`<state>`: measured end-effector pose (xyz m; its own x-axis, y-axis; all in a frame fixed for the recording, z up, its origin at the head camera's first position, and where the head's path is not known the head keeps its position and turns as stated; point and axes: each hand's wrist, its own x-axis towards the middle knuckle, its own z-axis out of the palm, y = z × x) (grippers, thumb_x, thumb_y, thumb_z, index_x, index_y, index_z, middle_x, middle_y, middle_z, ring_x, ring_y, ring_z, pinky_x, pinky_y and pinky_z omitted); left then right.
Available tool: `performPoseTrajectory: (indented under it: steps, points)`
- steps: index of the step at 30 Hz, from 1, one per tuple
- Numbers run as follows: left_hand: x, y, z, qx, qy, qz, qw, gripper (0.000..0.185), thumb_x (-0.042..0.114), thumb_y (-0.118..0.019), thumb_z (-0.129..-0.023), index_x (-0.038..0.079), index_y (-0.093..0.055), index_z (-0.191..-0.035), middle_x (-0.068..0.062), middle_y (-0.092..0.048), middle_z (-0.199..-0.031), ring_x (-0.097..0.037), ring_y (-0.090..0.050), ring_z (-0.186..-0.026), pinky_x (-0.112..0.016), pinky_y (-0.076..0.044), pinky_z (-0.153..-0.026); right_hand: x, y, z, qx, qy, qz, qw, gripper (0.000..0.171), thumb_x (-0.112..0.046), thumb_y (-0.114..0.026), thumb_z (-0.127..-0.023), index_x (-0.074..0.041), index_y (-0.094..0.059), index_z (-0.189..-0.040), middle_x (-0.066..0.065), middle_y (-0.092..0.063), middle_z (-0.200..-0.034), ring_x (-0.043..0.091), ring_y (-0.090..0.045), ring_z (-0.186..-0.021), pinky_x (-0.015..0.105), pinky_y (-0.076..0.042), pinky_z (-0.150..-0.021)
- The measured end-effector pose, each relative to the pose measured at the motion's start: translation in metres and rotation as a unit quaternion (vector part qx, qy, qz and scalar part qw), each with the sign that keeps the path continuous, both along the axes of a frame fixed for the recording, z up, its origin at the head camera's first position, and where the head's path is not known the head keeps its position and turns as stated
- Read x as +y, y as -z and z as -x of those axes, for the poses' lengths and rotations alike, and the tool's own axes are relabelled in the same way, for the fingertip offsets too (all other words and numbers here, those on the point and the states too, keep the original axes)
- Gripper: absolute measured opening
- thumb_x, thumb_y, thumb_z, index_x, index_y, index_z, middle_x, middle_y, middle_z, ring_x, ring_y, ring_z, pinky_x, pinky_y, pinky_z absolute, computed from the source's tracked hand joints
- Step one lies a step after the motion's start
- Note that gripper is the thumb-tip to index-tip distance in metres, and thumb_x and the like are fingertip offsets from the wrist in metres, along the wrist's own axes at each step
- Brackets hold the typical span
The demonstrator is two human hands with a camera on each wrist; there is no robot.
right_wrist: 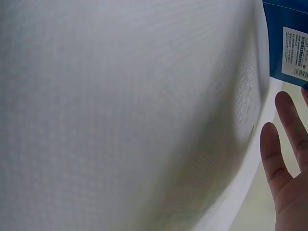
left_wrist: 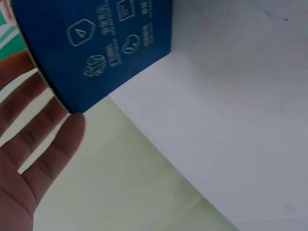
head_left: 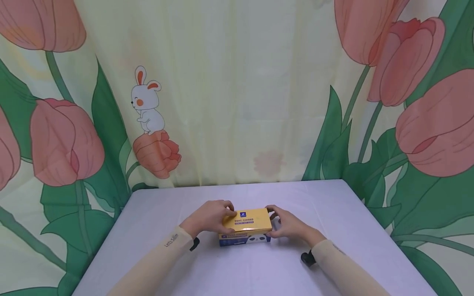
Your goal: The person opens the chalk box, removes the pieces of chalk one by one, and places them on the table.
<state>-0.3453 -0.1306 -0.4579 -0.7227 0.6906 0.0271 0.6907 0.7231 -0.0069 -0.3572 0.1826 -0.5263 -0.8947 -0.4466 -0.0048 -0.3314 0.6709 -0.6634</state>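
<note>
A cardboard box (head_left: 255,214) with a yellow top and a blue front printed with a panda face is at the middle of the table. My left hand (head_left: 211,216) grips its left end, thumb towards the front and fingers towards the back edge. Around the right end, my right hand (head_left: 290,223) holds the box with thumb and fingers at the corners. In the left wrist view, fingertips meet the edge of a blue printed face (left_wrist: 106,53). A white label (right_wrist: 294,53) shows on a blue side in the right wrist view, with fingers (right_wrist: 274,156) near it.
A white cloth covers the table (head_left: 166,205). Behind it hangs a pale curtain (head_left: 237,102) printed with large tulips and a rabbit. A dark wrist strap piece (head_left: 307,259) hangs below the right wrist.
</note>
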Motion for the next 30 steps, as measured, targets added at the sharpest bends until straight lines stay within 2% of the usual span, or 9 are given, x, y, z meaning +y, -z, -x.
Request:
performPoseTrajectory:
  steps: [4,10,13,17,19,21,24,30]
  points:
    - [0.006,-0.004,-0.001,0.0,-0.015,0.018,0.9997,0.063,0.066,-0.075,-0.082,0.023,-0.075,-0.129,0.006,-0.07,-0.121,-0.005,-0.059,-0.088,-0.022,-0.052,-0.08,-0.001,0.001,0.001,0.002,0.004,-0.005,1.0,0.097,-0.037,-0.09,-0.071,-0.013,-0.043,-0.153,0.003,-0.058,-0.143,0.021,-0.059,-0.12,0.048,-0.05,-0.097]
    - [0.017,-0.005,-0.006,0.007,-0.03,0.046,0.9985,0.064,0.065,-0.077,-0.082,0.019,-0.076,-0.126,0.003,-0.076,-0.118,-0.011,-0.071,-0.102,-0.028,-0.055,-0.092,0.0,0.004,0.002,0.011,0.006,-0.012,1.0,0.097,-0.038,-0.091,-0.07,-0.013,-0.044,-0.152,0.002,-0.058,-0.141,0.017,-0.059,-0.115,0.041,-0.05,-0.089]
    - [0.019,-0.004,-0.006,0.006,-0.02,0.052,0.9984,0.057,0.059,-0.077,-0.084,0.018,-0.076,-0.123,0.008,-0.076,-0.102,-0.006,-0.066,-0.084,-0.022,-0.053,-0.078,0.0,0.004,0.002,0.014,0.005,-0.013,1.0,0.096,-0.038,-0.091,-0.07,-0.015,-0.045,-0.151,0.002,-0.059,-0.14,0.016,-0.058,-0.113,0.04,-0.05,-0.087]
    - [0.017,-0.001,-0.003,0.006,0.005,0.051,0.9987,0.05,0.054,-0.075,-0.088,0.018,-0.074,-0.122,0.011,-0.066,-0.085,-0.003,-0.048,-0.064,-0.019,-0.04,-0.06,-0.001,0.005,0.002,0.013,0.006,-0.01,1.0,0.095,-0.038,-0.091,-0.07,-0.015,-0.045,-0.15,0.002,-0.059,-0.139,0.017,-0.058,-0.113,0.041,-0.05,-0.088]
    - [0.015,0.001,-0.003,0.007,0.012,0.05,0.9987,0.05,0.053,-0.074,-0.089,0.018,-0.073,-0.125,0.01,-0.072,-0.093,-0.002,-0.048,-0.063,-0.019,-0.039,-0.06,-0.001,0.005,0.002,0.011,0.007,-0.008,1.0,0.095,-0.038,-0.091,-0.07,-0.015,-0.046,-0.15,0.002,-0.059,-0.139,0.017,-0.059,-0.114,0.041,-0.05,-0.089]
    - [0.014,0.003,-0.005,0.002,0.015,0.049,0.9987,0.052,0.053,-0.073,-0.09,0.018,-0.072,-0.129,0.005,-0.076,-0.109,-0.001,-0.048,-0.063,-0.018,-0.041,-0.062,-0.001,0.006,0.001,0.009,0.007,-0.01,1.0,0.096,-0.038,-0.091,-0.07,-0.015,-0.046,-0.15,0.002,-0.059,-0.14,0.018,-0.059,-0.115,0.041,-0.051,-0.089]
    - [0.013,0.004,-0.006,0.0,0.027,0.05,0.9984,0.052,0.051,-0.071,-0.092,0.017,-0.071,-0.132,-0.004,-0.073,-0.129,-0.001,-0.048,-0.063,-0.017,-0.04,-0.061,0.0,0.006,0.001,0.005,0.008,-0.014,1.0,0.096,-0.038,-0.091,-0.07,-0.016,-0.045,-0.151,0.002,-0.059,-0.14,0.018,-0.059,-0.115,0.041,-0.051,-0.089]
    - [0.011,0.002,-0.005,0.012,0.046,0.059,0.9971,0.046,0.047,-0.068,-0.096,0.017,-0.071,-0.13,-0.007,-0.07,-0.133,-0.002,-0.045,-0.059,-0.018,-0.029,-0.053,0.0,0.004,0.001,0.006,0.014,-0.008,1.0,0.096,-0.035,-0.092,-0.069,-0.017,-0.045,-0.151,0.0,-0.061,-0.134,0.015,-0.059,-0.11,0.04,-0.05,-0.088]
